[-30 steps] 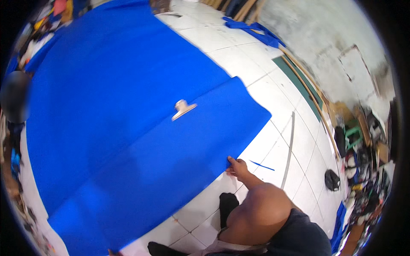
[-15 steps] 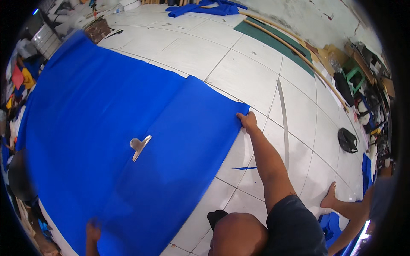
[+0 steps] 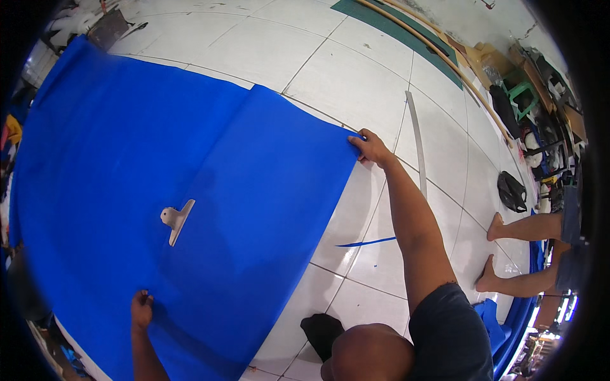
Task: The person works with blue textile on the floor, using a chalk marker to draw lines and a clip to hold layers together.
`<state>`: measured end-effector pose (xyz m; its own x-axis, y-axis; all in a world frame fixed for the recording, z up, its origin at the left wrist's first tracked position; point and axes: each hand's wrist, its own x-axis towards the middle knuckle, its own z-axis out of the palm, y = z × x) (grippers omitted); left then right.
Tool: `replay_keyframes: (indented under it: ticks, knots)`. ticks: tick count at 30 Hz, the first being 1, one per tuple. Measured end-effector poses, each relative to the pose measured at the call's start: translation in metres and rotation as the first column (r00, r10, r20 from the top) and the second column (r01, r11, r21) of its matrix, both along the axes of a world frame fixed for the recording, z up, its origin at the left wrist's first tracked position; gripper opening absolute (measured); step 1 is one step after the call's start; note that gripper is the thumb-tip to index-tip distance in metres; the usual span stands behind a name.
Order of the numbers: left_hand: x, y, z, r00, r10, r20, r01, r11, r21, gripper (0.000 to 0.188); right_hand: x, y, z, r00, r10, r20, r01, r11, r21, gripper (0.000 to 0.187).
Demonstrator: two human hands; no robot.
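Observation:
A large blue sheet (image 3: 267, 184), fabric or vinyl, is spread over the floor with a folded layer along its right part. My right hand (image 3: 370, 149) is closed on the sheet's far right corner, thumb on top. A wide silver bulldog clip (image 3: 178, 221) lies at the middle of the sheet, by the fold line. Nearer to me and to its left, my left hand (image 3: 142, 310) is over the sheet with its fingers curled together. Whatever is between those fingertips is too small to make out.
A grey flat strip (image 3: 416, 140) and a thin blue offcut (image 3: 365, 242) lie on the white tiles (image 3: 356, 63) to the right. Beyond are long wooden poles (image 3: 438, 60), a green mat (image 3: 406, 38) and a black bag (image 3: 512, 192). Another person's bare legs (image 3: 527, 254) stand at right.
My left hand has moved up from the near edge toward the clip. The right hand keeps the corner. The view has shifted, and both legs of the other person now show.

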<state>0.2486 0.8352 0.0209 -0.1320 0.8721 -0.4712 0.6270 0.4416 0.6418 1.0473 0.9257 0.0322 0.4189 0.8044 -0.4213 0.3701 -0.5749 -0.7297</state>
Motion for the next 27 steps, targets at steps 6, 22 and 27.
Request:
replay_keyframes:
  ticks: [6, 22, 27]
  knots:
    - [-0.005, 0.004, 0.011, 0.989, -0.149, 0.014, 0.149, 0.988, -0.036, 0.013, 0.012, -0.015, 0.001, 0.993, 0.005, 0.115, -0.006, 1.0, 0.008, 0.042]
    - [0.073, -0.055, 0.012, 0.764, -0.074, -0.64, 0.275, 0.936, 0.219, 0.044, -0.06, -0.008, 0.024, 0.524, -0.041, 0.851, -0.173, 0.973, 0.154, 0.046]
    - [0.09, -0.066, -0.002, 0.663, -0.01, -0.748, 0.194, 0.968, 0.159, 0.061, -0.217, 0.043, 0.029, 0.565, 0.353, 0.746, -0.74, 0.616, 0.269, 0.046]
